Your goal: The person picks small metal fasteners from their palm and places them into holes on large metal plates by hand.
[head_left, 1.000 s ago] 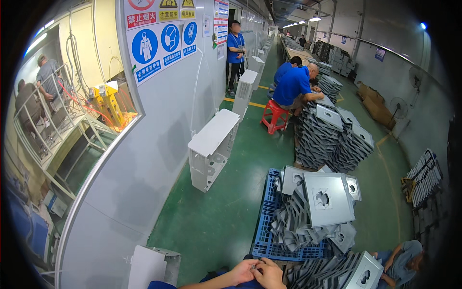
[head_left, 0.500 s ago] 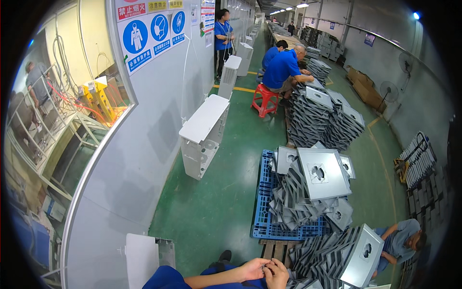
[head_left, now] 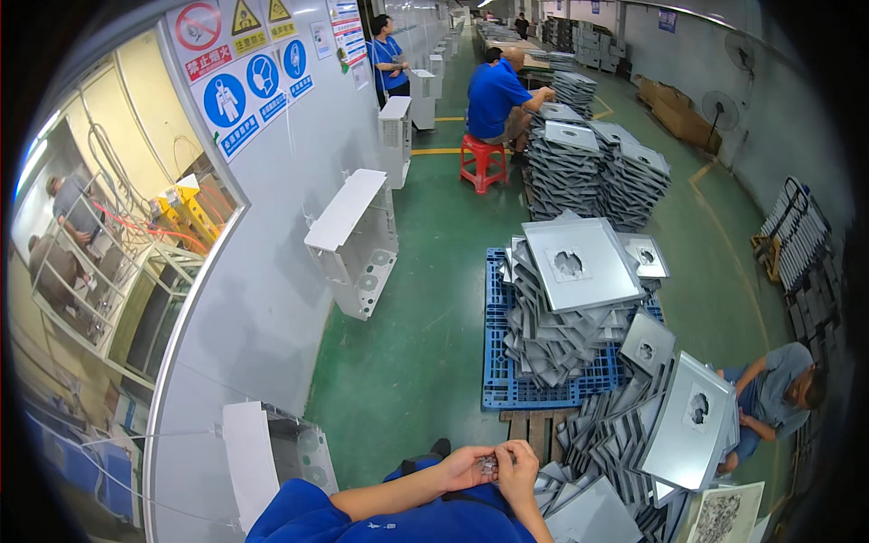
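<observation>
My left hand (head_left: 462, 469) is cupped palm up in front of my body, holding several small grey pieces (head_left: 489, 465), too small to name. Close against it, my right hand (head_left: 519, 472) has its thumb and fingers pinched together over those pieces. What sits between the right fingertips is hidden. Just right of my hands, square metal panels (head_left: 692, 421) with ragged-looking central openings are stacked at a slant. One panel (head_left: 593, 516) lies nearest my right forearm.
Ahead, a blue pallet (head_left: 507, 395) bears another panel stack (head_left: 584, 271). White metal housings (head_left: 348, 240) hang along the left wall, one (head_left: 253, 462) close by my left arm. A person in grey (head_left: 774, 389) sits at the right. Farther off, a person in blue (head_left: 496, 100) sits on a red stool (head_left: 482, 165).
The view has tilted and shifted, so more of my arms and the near stacks show. My hands stay together; the left palm now shows the small grey pieces more openly.
</observation>
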Demonstrator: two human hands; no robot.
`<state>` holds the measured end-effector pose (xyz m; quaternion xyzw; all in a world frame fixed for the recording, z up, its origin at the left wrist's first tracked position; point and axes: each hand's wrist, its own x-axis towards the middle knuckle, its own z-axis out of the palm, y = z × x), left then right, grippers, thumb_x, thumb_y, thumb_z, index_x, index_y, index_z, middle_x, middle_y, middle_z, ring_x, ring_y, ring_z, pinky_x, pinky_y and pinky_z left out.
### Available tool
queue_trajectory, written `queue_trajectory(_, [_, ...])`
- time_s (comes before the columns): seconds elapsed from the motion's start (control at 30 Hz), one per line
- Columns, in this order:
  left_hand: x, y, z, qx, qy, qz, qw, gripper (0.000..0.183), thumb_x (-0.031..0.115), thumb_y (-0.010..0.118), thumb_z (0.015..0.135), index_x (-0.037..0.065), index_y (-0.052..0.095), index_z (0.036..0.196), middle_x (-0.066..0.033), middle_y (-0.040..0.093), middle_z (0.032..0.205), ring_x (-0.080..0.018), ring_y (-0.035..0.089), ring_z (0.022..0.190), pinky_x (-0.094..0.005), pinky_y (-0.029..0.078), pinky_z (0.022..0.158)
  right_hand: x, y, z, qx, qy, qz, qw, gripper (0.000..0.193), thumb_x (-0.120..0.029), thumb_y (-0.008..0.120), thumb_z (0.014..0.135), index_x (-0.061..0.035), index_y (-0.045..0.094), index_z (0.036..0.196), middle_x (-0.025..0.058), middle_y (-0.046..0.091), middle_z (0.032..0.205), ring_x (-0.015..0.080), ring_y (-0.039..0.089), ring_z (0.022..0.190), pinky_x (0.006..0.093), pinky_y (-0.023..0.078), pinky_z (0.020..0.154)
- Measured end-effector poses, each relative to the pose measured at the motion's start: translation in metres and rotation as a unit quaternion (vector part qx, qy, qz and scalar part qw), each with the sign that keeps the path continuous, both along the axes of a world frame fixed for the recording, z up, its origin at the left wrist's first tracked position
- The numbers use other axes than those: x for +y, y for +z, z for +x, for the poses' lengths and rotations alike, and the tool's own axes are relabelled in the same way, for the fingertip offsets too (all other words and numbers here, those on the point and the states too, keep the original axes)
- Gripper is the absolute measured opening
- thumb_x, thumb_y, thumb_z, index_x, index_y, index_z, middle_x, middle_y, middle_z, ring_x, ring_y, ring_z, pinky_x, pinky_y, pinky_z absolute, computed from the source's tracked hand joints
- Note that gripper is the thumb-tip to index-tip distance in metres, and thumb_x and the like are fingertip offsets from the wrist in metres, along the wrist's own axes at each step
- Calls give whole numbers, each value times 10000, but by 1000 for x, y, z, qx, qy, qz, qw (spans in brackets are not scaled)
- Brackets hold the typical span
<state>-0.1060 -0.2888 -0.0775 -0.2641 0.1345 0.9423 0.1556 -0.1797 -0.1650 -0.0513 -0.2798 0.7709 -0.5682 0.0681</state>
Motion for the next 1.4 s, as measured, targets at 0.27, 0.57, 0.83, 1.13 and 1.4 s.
queue_trajectory(0.27, [23,10,-13,26,-52,-109,992,155,184,517,971,60,595,922,-15,584,804,-104,545,717,-244,452,647,39,-9,-6,-74,-35,-54,995,83,-30,619,826,50,638,820,111,619,826,178,606,734,290,476,682])
queue_trajectory(0.57, [44,21,-32,33,-98,-198,975,137,183,547,944,61,577,889,-4,533,738,-81,491,611,-205,386,501,67,-9,-3,-266,-60,-151,950,59,-27,640,847,32,639,852,42,636,797,53,547,638,199,442,587])
queue_trajectory(0.83, [49,22,-44,30,-150,-176,972,209,250,540,970,70,562,865,-1,533,729,-66,457,585,-202,325,463,79,-13,-12,-161,-71,-54,983,77,-44,614,881,23,626,846,33,643,763,45,536,653,190,415,583])
queue_trajectory(1.13, [45,9,-46,31,-189,-145,971,190,196,492,963,64,564,847,-3,531,716,-74,456,566,-204,316,448,80,-14,0,-274,-85,-175,942,88,-62,677,832,15,640,854,66,661,792,105,591,641,231,469,599])
queue_trajectory(1.4, [37,-8,-81,18,-182,38,982,315,219,445,954,33,592,1163,-66,653,1069,-190,641,953,-354,517,855,60,15,-14,74,-174,74,979,128,-48,702,721,-21,679,844,129,628,972,311,576,929,384,445,818])
